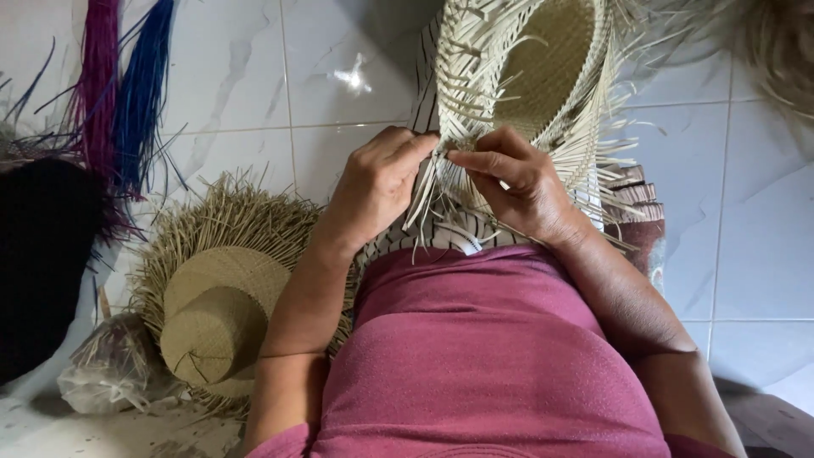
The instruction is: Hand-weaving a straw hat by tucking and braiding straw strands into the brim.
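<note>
A magenta-pink knit top — short-sleeved, both forearms bare — over a black-and-white striped garment below.

A white marbled tile floor [339, 76] carries the things. On it lie a finished straw hat [216, 318] with a frayed brim, a clear plastic bag [106, 382] just beside it, and purple and blue fibre bundles [119, 85].

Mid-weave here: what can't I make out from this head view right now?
- Fingertips of left hand and right hand: buried in the loose strips of the straw hat.
- Hat's far brim: cut off by the top edge.
- Finished hat: its right side hidden behind the left forearm.
</note>
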